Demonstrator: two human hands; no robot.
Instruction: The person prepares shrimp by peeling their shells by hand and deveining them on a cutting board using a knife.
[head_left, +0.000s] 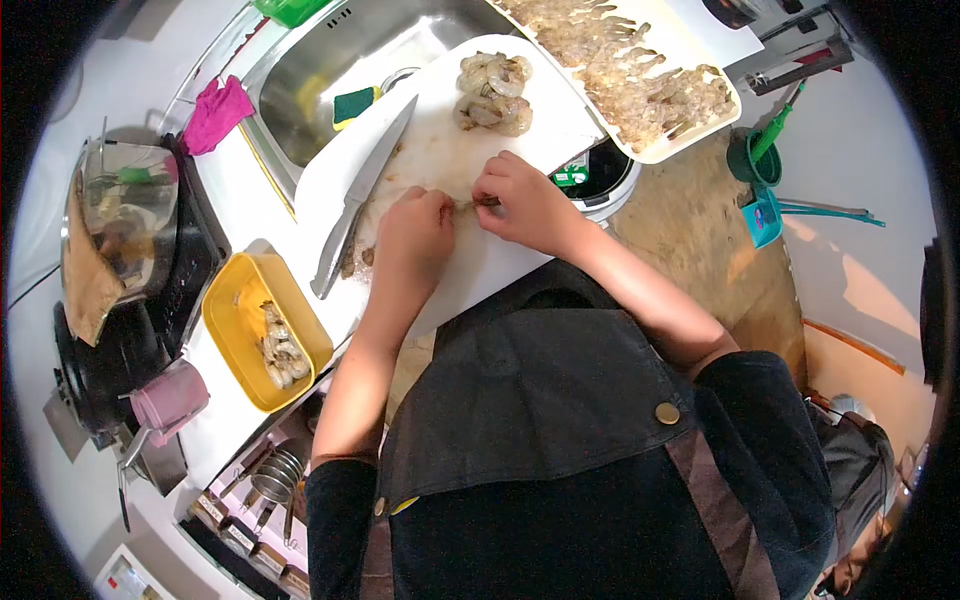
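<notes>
Over the white cutting board (325, 190), my left hand (415, 235) and my right hand (520, 205) work close together with fingers pinched. A small shrimp (464, 206) stretches between the fingertips, mostly covered by them. Left of my left hand lies a large knife (368, 185), its handle toward me and its tip toward the sink. Two small heaps of shrimp, a far heap (495, 74) and a nearer heap (493, 114), rest at the board's far end. Bits of shell scraps (350, 262) are scattered beside the knife handle.
A yellow container (222, 310) holding several peeled shrimp stands at left. Beyond the board is a steel sink (290, 95) with a sponge (355, 106). A cream tray (655, 152) full of shrimp sits at far right, above a bin (610, 190). A pink cloth (216, 115) hangs at left.
</notes>
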